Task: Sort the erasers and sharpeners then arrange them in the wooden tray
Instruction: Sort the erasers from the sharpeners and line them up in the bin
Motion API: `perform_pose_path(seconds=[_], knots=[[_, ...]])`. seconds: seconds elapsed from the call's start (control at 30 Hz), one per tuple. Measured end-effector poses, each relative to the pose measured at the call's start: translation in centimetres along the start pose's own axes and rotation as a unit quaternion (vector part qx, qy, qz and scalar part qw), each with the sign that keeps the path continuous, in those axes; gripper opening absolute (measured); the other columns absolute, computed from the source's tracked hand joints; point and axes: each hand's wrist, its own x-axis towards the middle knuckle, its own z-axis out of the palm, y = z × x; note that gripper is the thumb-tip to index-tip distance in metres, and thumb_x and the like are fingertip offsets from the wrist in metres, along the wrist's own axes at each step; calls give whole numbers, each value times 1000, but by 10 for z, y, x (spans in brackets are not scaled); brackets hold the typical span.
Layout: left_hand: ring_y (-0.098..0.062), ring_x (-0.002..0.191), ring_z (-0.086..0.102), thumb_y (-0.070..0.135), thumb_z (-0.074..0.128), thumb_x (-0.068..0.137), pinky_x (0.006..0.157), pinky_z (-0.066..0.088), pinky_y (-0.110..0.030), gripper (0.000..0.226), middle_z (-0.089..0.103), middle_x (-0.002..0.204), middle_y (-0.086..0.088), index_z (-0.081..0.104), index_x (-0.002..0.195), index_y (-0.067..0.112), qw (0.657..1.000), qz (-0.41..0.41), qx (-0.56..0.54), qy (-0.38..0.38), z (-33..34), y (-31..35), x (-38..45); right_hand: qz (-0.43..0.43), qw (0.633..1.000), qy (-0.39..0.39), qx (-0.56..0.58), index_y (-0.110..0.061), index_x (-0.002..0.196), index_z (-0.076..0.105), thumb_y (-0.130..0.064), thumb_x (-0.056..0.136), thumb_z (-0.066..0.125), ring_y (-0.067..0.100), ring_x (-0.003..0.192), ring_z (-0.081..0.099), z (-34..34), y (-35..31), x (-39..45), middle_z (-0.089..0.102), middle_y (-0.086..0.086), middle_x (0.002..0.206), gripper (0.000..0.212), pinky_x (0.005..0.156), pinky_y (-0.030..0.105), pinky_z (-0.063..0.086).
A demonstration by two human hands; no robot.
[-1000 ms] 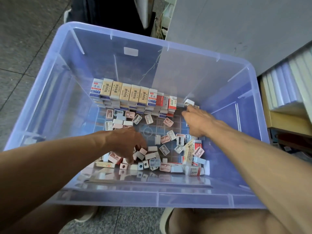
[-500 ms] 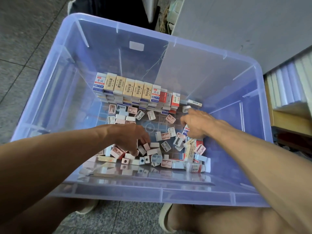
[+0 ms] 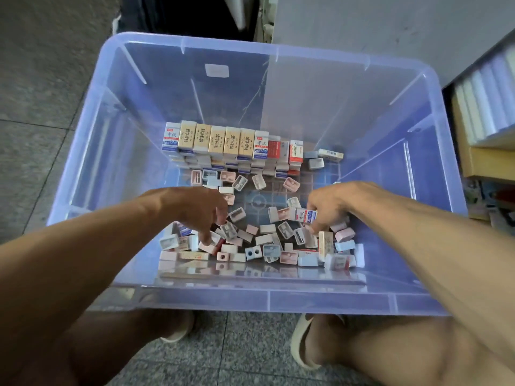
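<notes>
Both my hands reach into a translucent blue plastic bin (image 3: 278,300). Along its far side stands a tidy row of stacked erasers (image 3: 231,144) in tan, blue-white and red sleeves. Nearer me lies a loose pile of small sharpeners and erasers (image 3: 267,243). My right hand (image 3: 331,207) grips a blue-white sleeved eraser (image 3: 306,215) above the right part of the pile. My left hand (image 3: 200,210) hangs over the left part, its fingertips down among the pieces, pinching at a small pink-white piece (image 3: 213,240). No wooden tray is in view.
The bin stands on a grey speckled floor (image 3: 41,107) between my knees and sandalled feet (image 3: 303,344). A grey wall panel (image 3: 390,29) rises behind it. At the right stands a shelf with stacked white packs (image 3: 485,107).
My right hand came back from the far right corner to the pile and now holds a blue-white eraser. My left hand shifted slightly within the pile's left side.
</notes>
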Motion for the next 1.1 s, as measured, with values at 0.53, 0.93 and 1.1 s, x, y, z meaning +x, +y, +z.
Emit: perform_pose_path(seconds=[0.53, 0.93, 1.1], knots=[[-14, 90, 47, 16, 88, 68, 69, 37, -25, 60, 56, 118, -2, 50, 115, 18, 993, -69, 83, 38, 11, -12, -15, -90, 989, 58, 98, -15, 78, 63, -30, 95, 66, 17, 65, 58, -6, -12, -8, 61, -1, 77, 23, 60, 31, 49], [-15, 96, 55, 12, 87, 68, 74, 43, -23, 59, 61, 114, 2, 55, 115, 22, 997, -57, 26, 35, 19, -17, -17, -155, 962, 135, 178, -12, 85, 66, -31, 97, 63, 16, 64, 56, -18, -21, -30, 65, 5, 82, 23, 55, 27, 43], [-20, 112, 50, 22, 84, 74, 83, 38, -22, 69, 52, 127, -6, 49, 132, 13, 984, -82, 132, 86, 18, -21, -15, -163, 963, 142, 160, -17, 83, 66, -32, 97, 64, 19, 69, 57, -21, -20, -29, 66, 7, 85, 20, 55, 28, 41]])
